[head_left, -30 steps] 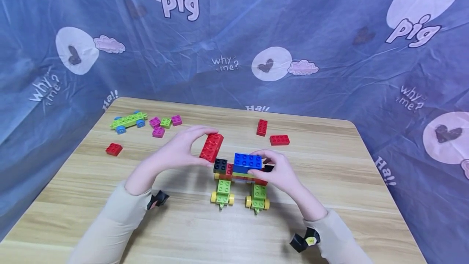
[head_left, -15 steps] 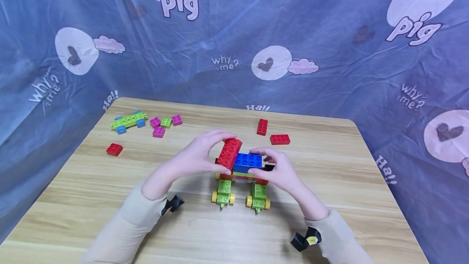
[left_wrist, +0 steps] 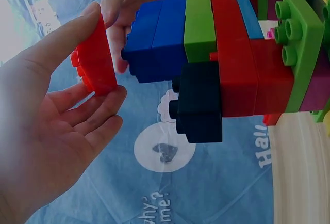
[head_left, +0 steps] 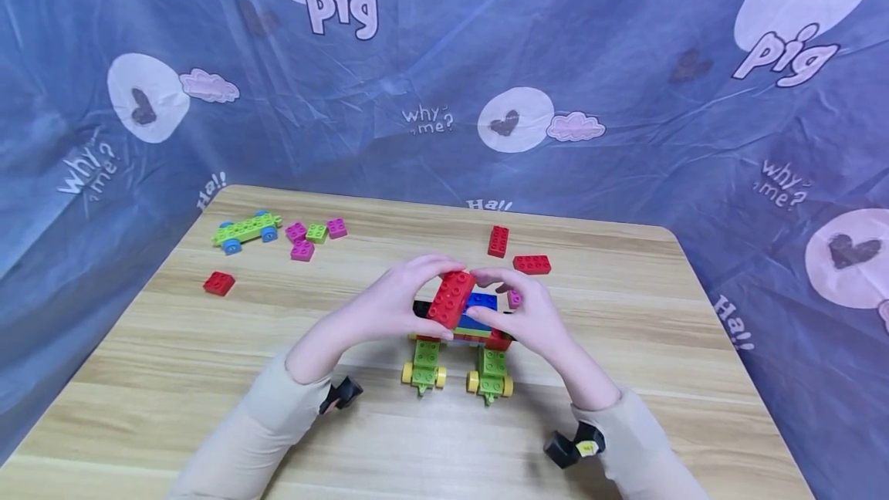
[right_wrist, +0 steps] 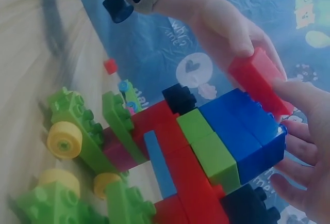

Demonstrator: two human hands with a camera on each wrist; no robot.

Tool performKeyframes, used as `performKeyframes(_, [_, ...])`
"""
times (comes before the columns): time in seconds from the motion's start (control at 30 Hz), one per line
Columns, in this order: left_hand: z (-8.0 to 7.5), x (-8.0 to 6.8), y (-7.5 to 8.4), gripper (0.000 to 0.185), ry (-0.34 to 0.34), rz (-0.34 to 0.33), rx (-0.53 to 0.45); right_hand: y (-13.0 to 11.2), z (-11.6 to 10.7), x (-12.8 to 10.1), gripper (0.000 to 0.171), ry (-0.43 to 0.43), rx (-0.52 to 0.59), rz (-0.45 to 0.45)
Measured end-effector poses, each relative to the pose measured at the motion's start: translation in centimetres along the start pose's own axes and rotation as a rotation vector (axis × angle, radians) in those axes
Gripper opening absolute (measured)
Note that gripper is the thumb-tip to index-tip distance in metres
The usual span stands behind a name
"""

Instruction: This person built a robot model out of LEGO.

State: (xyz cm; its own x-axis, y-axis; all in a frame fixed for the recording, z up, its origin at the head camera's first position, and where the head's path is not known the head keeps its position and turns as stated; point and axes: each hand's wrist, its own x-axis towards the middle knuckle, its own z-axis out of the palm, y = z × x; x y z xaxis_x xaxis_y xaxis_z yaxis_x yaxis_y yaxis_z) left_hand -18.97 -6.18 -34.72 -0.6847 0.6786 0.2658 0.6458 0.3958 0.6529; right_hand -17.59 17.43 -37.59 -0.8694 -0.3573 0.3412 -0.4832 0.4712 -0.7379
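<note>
My left hand (head_left: pixel 380 307) pinches a red eight-stud brick (head_left: pixel 451 300) by its ends, thumb at one end and fingers at the other. The brick is tilted and apart from the blue bricks (left_wrist: pixel 157 38) on top of a built model. Red, lime (left_wrist: pixel 200 28) and black bricks (left_wrist: pixel 200 102) make up the body, standing on green wheeled bases (head_left: pixel 424 369) with yellow wheels. My right hand (head_left: pixel 531 315) is beside the blue bricks, its fingers loosely bent. In the right wrist view its thumb overlaps the red brick and its other fingers lie beside the blue studs.
Two red bricks (head_left: pixel 498 241) lie behind the model, and a pink brick (head_left: pixel 514 298) shows past my right hand. Pink and lime small bricks (head_left: pixel 316 234), a lime car base (head_left: pixel 246 229) with blue wheels and a small red brick (head_left: pixel 218 283) lie at the back left.
My left hand has carried the red brick rightward from left of the model to over its top. My right hand has left its grip on the blue brick and risen slightly toward the red one.
</note>
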Motion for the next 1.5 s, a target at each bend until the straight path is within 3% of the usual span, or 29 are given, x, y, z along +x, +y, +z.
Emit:
performKeyframes(0.73, [0.29, -0.12, 0.0, 0.085, 0.005, -0.028, -0.024, -0.59, 0.17, 0.31, 0.036, 0.052, 0.007, 0.033])
performKeyframes(0.97, [0.34, -0.26, -0.09, 0.086, 0.059, -0.055, -0.043, -0.68, 0.36, 0.24, 0.036, 0.105, 0.027, -0.002])
performKeyframes(1.13, [0.43, -0.26, -0.33, 0.08, 0.125, -0.131, -0.066, -0.7, 0.46, 0.23, 0.035, 0.15, 0.013, 0.003])
performKeyframes(1.27, [0.37, -0.36, -0.51, 0.07, 0.133, -0.179, -0.081, -0.75, 0.61, 0.21, 0.034, 0.172, 0.009, 0.03])
performKeyframes(1.5, [0.34, -0.47, -0.78, 0.065, 0.133, -0.136, -0.078, -0.85, 0.91, 0.32, 0.033, 0.192, 0.025, 0.037])
